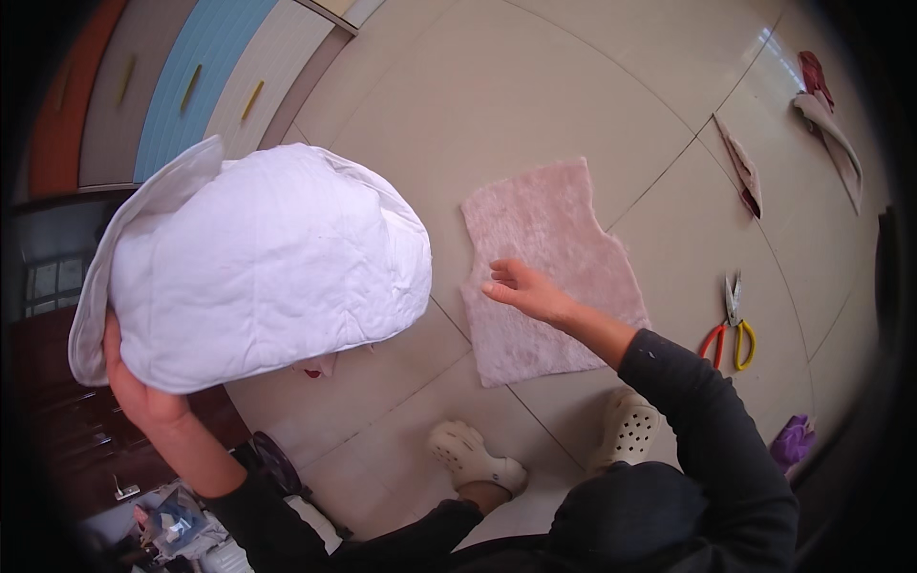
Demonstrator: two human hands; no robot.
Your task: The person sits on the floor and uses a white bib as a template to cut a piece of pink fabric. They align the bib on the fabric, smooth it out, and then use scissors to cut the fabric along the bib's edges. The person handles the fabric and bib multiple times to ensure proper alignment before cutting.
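My left hand (147, 397) grips the lower left edge of a white quilted fabric piece (272, 265), which is raised and bulges over whatever lies under it. A bit of pink cloth with a red spot (315, 367) shows below its lower edge. My right hand (526, 290) holds nothing, its fingers loosely curled and apart, above a pink plush fabric piece (551, 243) lying flat on the tiled floor. Scissors (731, 315) with one red and one yellow handle lie with blades parted to the right of the plush piece.
Narrow fabric scraps (741, 168) and a folded strip (831, 136) lie at the upper right. A purple item (793, 440) is at the lower right. Colored drawers (193, 86) stand at the upper left, a dark red cabinet (79, 430) below. Plastic bags (175, 523) sit at the lower left.
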